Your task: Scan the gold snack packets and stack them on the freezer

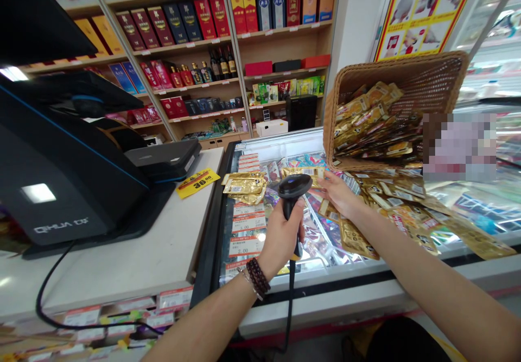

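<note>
My left hand (280,238) is wrapped round the handle of a black barcode scanner (296,184), whose cord hangs down towards me. My right hand (340,194) pinches the right end of a gold foil packet (316,174), just behind the scanner head. Part of that packet is hidden by the scanner. To the left, a small stack of gold packets (245,186) lies on the glass-topped counter (315,242). More gold packets (407,210) spread out to the right, spilling from a tipped wicker basket (401,68) that still holds many of them.
A black checkout terminal (77,188) stands on the white counter (154,261) at left, beside a yellow price tag (198,183). Price labels (246,223) line the glass. Shelves of boxed bottles (187,23) fill the back. A blurred-out patch covers the area right of the basket.
</note>
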